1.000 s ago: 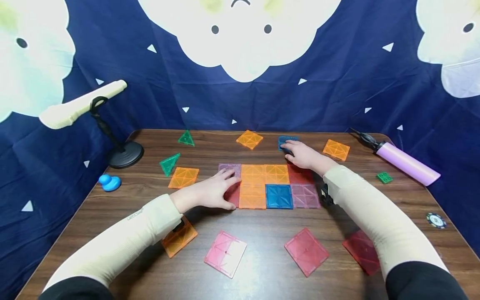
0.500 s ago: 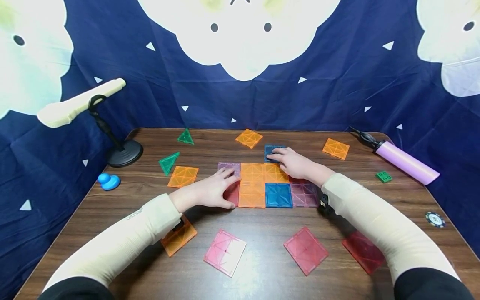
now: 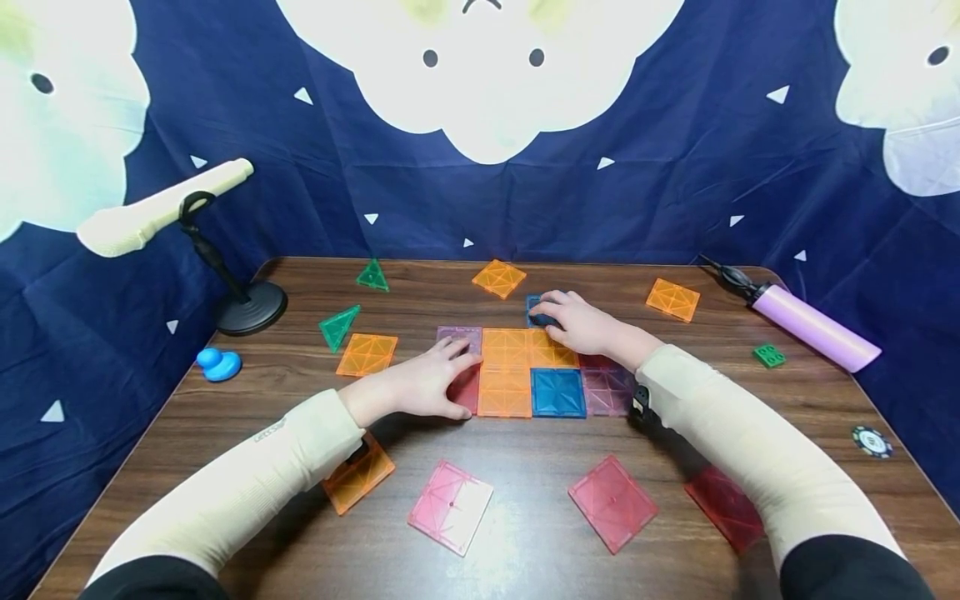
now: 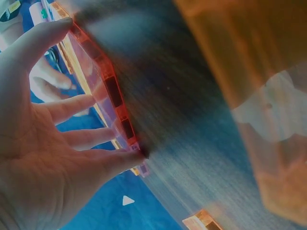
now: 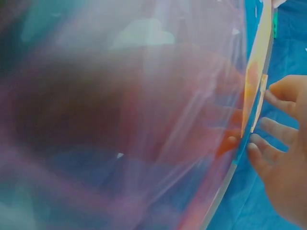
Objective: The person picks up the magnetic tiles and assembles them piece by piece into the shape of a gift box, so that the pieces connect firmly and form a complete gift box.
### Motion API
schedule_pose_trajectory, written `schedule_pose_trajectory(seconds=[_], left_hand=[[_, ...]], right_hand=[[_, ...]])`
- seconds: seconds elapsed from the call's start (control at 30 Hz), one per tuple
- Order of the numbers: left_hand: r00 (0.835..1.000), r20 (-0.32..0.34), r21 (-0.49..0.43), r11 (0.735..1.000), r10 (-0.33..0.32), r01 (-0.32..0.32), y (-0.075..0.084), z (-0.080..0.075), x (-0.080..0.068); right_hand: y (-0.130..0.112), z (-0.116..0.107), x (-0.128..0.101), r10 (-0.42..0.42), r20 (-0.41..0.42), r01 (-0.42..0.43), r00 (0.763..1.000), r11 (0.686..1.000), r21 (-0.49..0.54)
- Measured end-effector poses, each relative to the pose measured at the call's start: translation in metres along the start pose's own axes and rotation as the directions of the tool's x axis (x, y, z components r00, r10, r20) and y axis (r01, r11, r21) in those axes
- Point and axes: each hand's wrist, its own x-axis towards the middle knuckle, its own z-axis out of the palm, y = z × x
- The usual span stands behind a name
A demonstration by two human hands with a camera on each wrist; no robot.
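Translucent square magnetic tiles lie flat in a two-row block mid-table. My left hand (image 3: 427,382) rests spread over its left end, on a purple tile (image 3: 459,335) and a red tile (image 3: 468,390). In the left wrist view its thumb and fingertips touch the tile edges. Behind the orange tile (image 3: 553,346), my right hand (image 3: 583,325) has its fingertips on a loose blue tile (image 3: 533,309), partly hidden beneath them. The front row shows another orange tile (image 3: 505,393), a blue tile (image 3: 558,392) and a purple tile (image 3: 607,390). My right hand hides most of a red tile behind that purple one.
Loose orange tiles (image 3: 498,278), green triangles (image 3: 340,327) and pink-red tiles (image 3: 612,503) lie around the block. A black stand (image 3: 251,307), blue duck-like toy (image 3: 219,364), purple pump (image 3: 813,327), green brick (image 3: 768,356) and poker chip (image 3: 872,442) sit near the edges.
My right hand has slid the blue tile leftward and slightly nearer, from beyond the block's right part to just behind the orange tile. My left hand has stayed put.
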Motion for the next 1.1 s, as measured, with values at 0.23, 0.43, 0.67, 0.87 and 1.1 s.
schedule_pose_trajectory(seconds=[0.23,0.43,0.67,0.87,1.1], left_hand=[[1.000,0.006,-0.007,1.000,-0.006,0.006,-0.001,0.000,-0.002],[1.000,0.005,-0.003,1.000,-0.001,0.001,-0.002,0.000,-0.001],[1.000,-0.005,0.007,1.000,0.006,-0.005,-0.002,0.001,0.000],[1.000,-0.004,0.013,1.000,0.001,-0.001,-0.001,0.000,0.000],[1.000,0.005,0.013,1.000,0.005,-0.005,0.000,-0.001,0.002]], right_hand=[[-0.011,0.000,0.033,0.061,0.036,-0.061,0.997,0.998,-0.015],[-0.016,0.004,0.052,0.102,0.095,-0.094,0.990,0.991,-0.093],[-0.014,0.003,0.051,0.092,0.109,-0.080,0.990,0.991,-0.109],[-0.017,0.002,0.057,0.107,0.132,-0.086,0.986,0.985,-0.152],[-0.020,0.002,0.056,0.031,0.153,-0.012,0.988,0.992,-0.126]])
